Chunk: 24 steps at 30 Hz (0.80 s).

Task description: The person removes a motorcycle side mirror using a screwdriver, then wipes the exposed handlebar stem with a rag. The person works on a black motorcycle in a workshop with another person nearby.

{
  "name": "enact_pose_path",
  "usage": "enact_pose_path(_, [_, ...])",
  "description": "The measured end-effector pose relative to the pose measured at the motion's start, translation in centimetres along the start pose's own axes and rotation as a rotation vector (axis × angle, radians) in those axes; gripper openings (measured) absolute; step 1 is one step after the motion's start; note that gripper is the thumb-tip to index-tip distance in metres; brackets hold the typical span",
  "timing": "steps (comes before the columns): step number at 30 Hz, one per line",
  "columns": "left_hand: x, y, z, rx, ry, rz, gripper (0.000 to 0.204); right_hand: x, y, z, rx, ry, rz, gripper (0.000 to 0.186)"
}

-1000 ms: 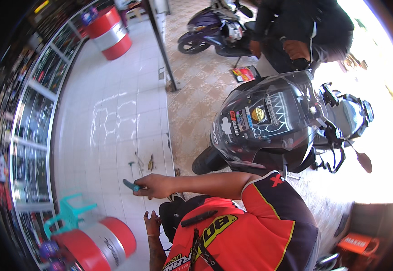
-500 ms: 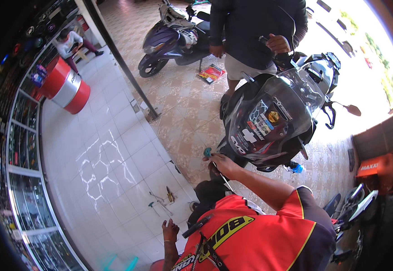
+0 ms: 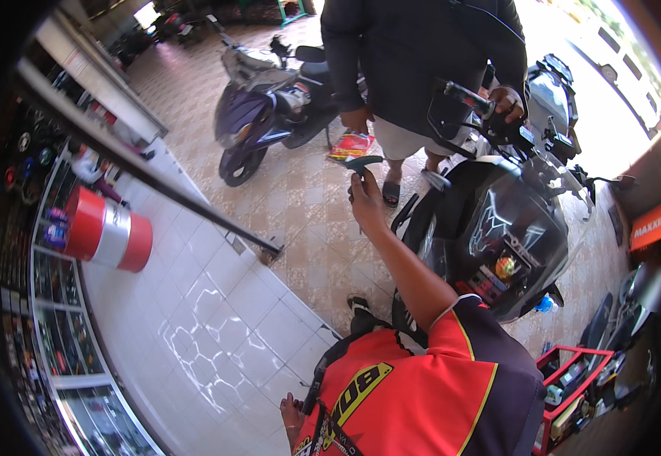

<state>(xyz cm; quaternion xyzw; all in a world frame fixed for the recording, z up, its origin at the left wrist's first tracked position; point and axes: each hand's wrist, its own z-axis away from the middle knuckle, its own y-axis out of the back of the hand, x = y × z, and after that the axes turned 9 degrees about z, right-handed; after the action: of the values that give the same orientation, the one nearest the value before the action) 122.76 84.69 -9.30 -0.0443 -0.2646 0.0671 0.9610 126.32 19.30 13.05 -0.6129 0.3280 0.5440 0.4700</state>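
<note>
My right hand (image 3: 366, 199) is raised beside the dark motorcycle (image 3: 452, 205), closed around a T-handle tool with a green grip (image 3: 364, 163). Most of the tool's shaft is hidden behind my hand and arm. Low in the picture, my left hand (image 3: 291, 412) hangs by my red shirt (image 3: 391, 387) over the white tiles. Its fingers look slightly apart, and nothing shows in them. The motorcycle has a stickered clear windscreen (image 3: 524, 235) and stands to the right of my right arm.
A person in a dark jacket (image 3: 421, 68) stands behind the motorcycle, one hand near its handlebar. A purple scooter (image 3: 262, 114) is parked at the back. Left are a slanting metal post (image 3: 155, 163), a red-and-silver drum (image 3: 110, 232) and glass cabinets (image 3: 95, 365). A red tool cart (image 3: 573, 353) stands right.
My right hand has risen with the T-handle tool, away from the motorcycle's lower front. My view has shifted; the tools on the white tiles are out of sight. The other person's hand moved to the handlebar.
</note>
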Motion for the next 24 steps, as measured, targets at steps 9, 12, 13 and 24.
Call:
enact_pose_path(9, [18.0, -30.9, -8.4, -0.197, -0.095, -0.385, 0.075, -4.0, 1.8, -15.6, 0.331, 0.387, 0.374, 0.030])
enact_pose_path(12, [20.4, -40.1, -11.3, -0.401, -0.048, -0.589, 0.074, -5.7, 3.5, -17.7, 0.394, 0.383, 0.437, 0.029])
enact_pose_path(13, [20.9, -43.0, -12.1, -0.426, -0.033, -0.628, 0.075, -6.3, 4.0, -18.2, 0.363, 0.370, 0.342, 0.031])
enact_pose_path(24, [22.0, -68.2, -20.5, -0.748, 0.083, -1.037, 0.087, -7.8, 4.5, -20.4, 0.633, 0.590, 0.655, 0.026])
